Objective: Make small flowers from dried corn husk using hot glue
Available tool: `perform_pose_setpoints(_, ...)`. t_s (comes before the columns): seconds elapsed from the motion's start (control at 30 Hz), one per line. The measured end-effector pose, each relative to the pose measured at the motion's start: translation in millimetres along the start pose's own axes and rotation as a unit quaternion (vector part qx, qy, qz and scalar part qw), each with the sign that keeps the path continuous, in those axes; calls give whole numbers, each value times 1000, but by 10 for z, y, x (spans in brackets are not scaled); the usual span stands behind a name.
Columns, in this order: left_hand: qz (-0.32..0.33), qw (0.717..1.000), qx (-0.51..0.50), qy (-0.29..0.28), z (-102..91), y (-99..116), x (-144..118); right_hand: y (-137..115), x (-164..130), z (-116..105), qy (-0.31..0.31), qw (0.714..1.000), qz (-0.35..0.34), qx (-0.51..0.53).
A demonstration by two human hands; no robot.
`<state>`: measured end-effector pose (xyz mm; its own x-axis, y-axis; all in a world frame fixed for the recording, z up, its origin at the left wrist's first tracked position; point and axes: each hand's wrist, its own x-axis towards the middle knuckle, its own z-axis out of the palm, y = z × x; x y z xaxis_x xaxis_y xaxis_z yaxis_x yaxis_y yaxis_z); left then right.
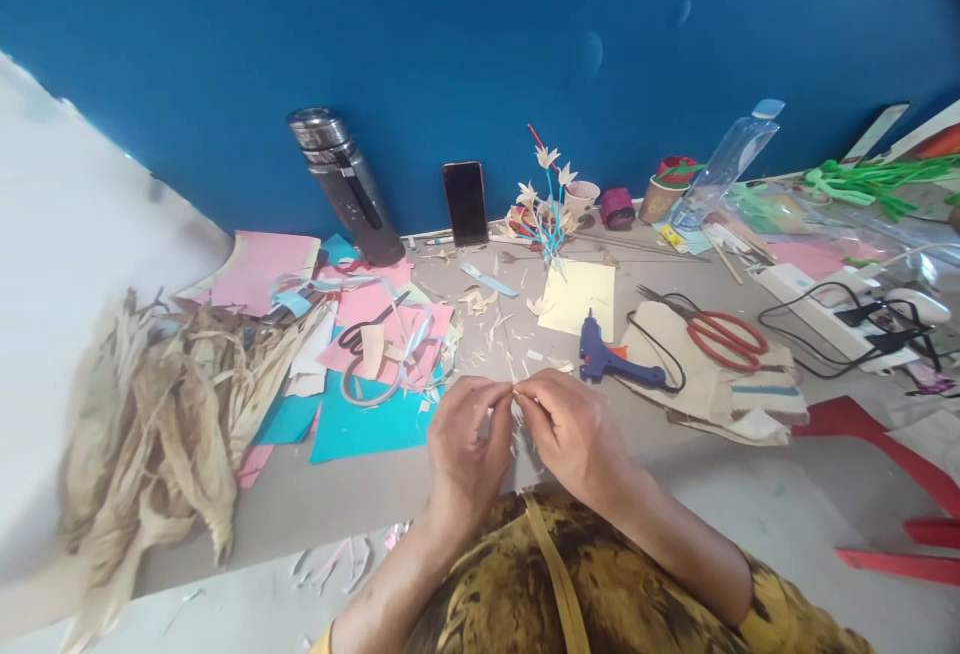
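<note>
My left hand and my right hand meet fingertip to fingertip near the table's front edge. Both pinch a thin pale strip, mostly hidden by the fingers; its exact kind is unclear. Just beyond them lie pale scraps that look like dried corn husk. A blue hot glue gun rests to the right of my right hand. Farther back, white husk-like flowers on blue stems stand upright by a paper cup.
Dried husks hang over the table's left edge. Coloured paper, dark scissors and a flask are on the left. A phone leans on the wall. Red-handled scissors, a power strip and a plastic bottle occupy the right.
</note>
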<state>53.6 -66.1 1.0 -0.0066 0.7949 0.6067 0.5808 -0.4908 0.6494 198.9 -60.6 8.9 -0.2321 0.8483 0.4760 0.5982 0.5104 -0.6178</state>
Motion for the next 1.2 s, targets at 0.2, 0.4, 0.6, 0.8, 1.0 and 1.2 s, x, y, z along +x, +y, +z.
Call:
perform_pose_setpoints(0.2,13,999,31,-12,-5,-20,-2,17,6,-73,-30,999,34,-10)
perform_pose_setpoints(0.4,-80,996,-35,-21,-30,86,18,-8,24,-88,-27,992,94,82)
perform_pose_setpoints(0.6,-196,960,-168,-110,-132,52,69,8,39,-149,-48,987,105,115)
perform_pose_setpoints(0.8,-286,900,-279,-175,-166,4,89,-17,53,-197,-81,989,81,90)
perform_pose_setpoints(1.0,-164,964,-157,-137,-145,63,82,-31,51,-192,-81,988,103,81)
perform_pose_setpoints(1.2,-56,991,-52,-108,-99,66,73,5,51,-179,-86,991,86,51)
